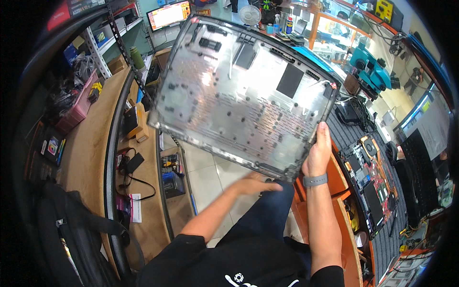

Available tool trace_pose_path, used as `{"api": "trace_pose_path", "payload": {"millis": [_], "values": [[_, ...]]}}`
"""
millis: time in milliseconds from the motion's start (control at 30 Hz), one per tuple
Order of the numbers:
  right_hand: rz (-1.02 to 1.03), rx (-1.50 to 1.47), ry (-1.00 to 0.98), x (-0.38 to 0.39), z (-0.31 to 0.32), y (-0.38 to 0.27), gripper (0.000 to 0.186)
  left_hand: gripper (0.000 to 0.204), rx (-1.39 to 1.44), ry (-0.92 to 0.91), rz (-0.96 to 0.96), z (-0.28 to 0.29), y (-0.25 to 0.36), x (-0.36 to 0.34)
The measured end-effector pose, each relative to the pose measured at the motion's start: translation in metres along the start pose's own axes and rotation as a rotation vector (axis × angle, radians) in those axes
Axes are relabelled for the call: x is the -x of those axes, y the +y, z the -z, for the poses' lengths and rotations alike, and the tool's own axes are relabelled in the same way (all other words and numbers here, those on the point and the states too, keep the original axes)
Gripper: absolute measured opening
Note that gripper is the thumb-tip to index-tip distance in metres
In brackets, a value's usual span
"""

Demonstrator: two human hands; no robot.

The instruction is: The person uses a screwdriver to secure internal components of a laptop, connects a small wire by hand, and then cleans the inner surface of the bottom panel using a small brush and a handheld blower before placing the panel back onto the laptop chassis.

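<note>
Head view: laptop bottom cover (224, 112) held up in the right hand (316, 155)

From my remote post I see the cover raised and tilted, its inner side, with vent slots and screw posts, facing the camera. The right fingers pinch its lower right corner: the thumb shows at the edge, the others are hidden behind the panel. The left hand (252, 184) lies just below the lower edge, apparently apart from it. Its fingers are extended and grip nothing that I can see; blur prevents me from telling whether they are spread or together. At right, an opened laptop (369, 186) with exposed boards rests on the grey ribbed table (348, 136).

I judge the step in hand to be handling the detached cover; whether for removal or refitting I cannot tell. The next move, in my judgement, calls for a second hold by the left fingers, steadying the panel before any turning or lowering.
</note>
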State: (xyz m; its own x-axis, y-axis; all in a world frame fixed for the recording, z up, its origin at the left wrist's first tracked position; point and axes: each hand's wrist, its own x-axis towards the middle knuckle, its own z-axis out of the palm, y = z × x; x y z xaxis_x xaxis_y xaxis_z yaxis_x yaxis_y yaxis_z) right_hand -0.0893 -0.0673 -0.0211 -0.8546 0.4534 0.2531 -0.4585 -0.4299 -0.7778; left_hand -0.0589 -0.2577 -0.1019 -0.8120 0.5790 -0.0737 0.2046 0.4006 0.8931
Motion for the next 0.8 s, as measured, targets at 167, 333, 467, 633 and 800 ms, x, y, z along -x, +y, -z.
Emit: {"api": "trace_pose_path", "payload": {"millis": [167, 333, 467, 633, 800], "values": [[0.001, 0.218, -0.203, -0.027, 0.022, -0.046, 0.035, 0.059, 1.252, 0.751, -0.221, 0.151, -0.156, 0.037], [0.063, 0.507, -0.289, -0.052, 0.039, -0.042, 0.034, 0.080, 1.059, 0.301, -0.343, 0.184, -0.099, 0.065], [-0.047, 0.405, -0.361, -0.059, 0.024, -0.024, 0.034, 0.061, 0.978, 0.773, -0.129, 0.155, -0.111, 0.053], [-0.126, 0.495, -0.389, -0.074, 0.029, -0.023, 0.035, 0.053, 0.913, 0.904, -0.116, 0.130, -0.126, 0.048], [0.253, 1.129, -0.320, -0.065, 0.060, -0.051, 0.046, 0.081, 0.646, 1.014, 0.121, 0.119, -0.143, 0.049]]}}
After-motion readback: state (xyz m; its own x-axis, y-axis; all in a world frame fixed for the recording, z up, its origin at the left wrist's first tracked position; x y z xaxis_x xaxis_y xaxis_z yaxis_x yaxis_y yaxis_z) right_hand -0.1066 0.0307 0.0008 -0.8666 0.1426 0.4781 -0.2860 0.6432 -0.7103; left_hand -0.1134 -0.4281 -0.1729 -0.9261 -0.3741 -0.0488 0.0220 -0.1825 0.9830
